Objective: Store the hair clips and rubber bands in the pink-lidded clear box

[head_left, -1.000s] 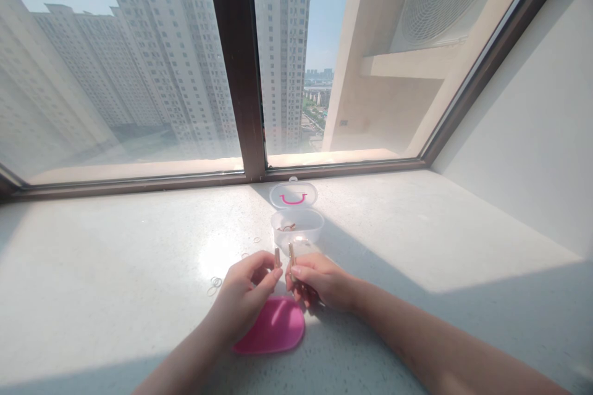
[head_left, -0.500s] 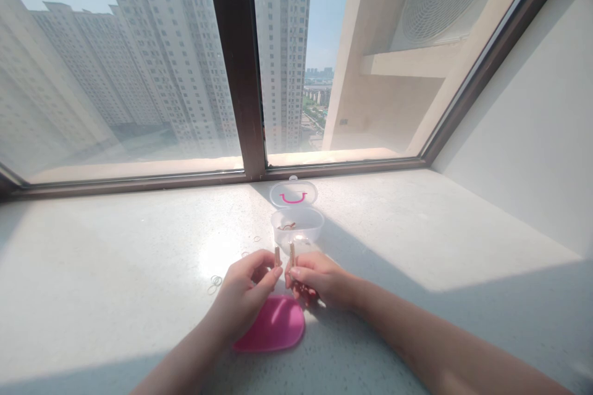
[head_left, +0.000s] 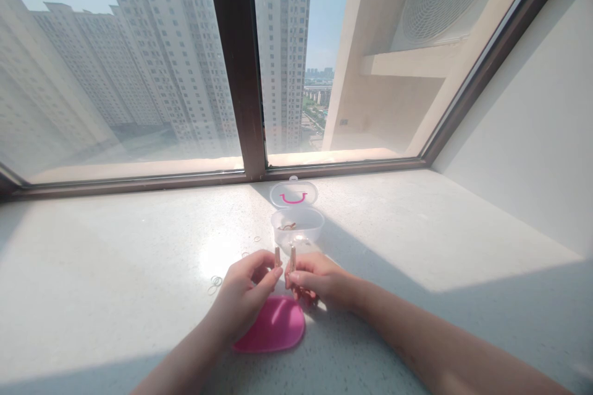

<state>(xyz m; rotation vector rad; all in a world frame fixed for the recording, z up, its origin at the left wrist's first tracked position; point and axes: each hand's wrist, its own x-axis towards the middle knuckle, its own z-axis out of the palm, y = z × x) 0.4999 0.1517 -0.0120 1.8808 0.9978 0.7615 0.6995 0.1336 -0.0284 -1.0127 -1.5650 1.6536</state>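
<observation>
My left hand point(head_left: 243, 295) is pinched on a small brown stick-like piece point(head_left: 277, 257) that stands upright from its fingertips. My right hand point(head_left: 319, 281) is closed round a second similar brown piece point(head_left: 292, 257), also upright. The two pieces stand side by side, a small gap between them, just above a pink oval pad point(head_left: 275, 324) that lies on the white sill. Right behind the hands sits a small clear plastic box point(head_left: 296, 227), its lid point(head_left: 293, 194) with a pink mark hinged open; a few small brown bits lie inside.
Several tiny clear rings point(head_left: 214, 284) lie scattered on the white sill point(head_left: 115, 259) left of the hands. A dark window frame point(head_left: 236, 74) runs along the back, and a white wall point(head_left: 532, 136) rises at the right.
</observation>
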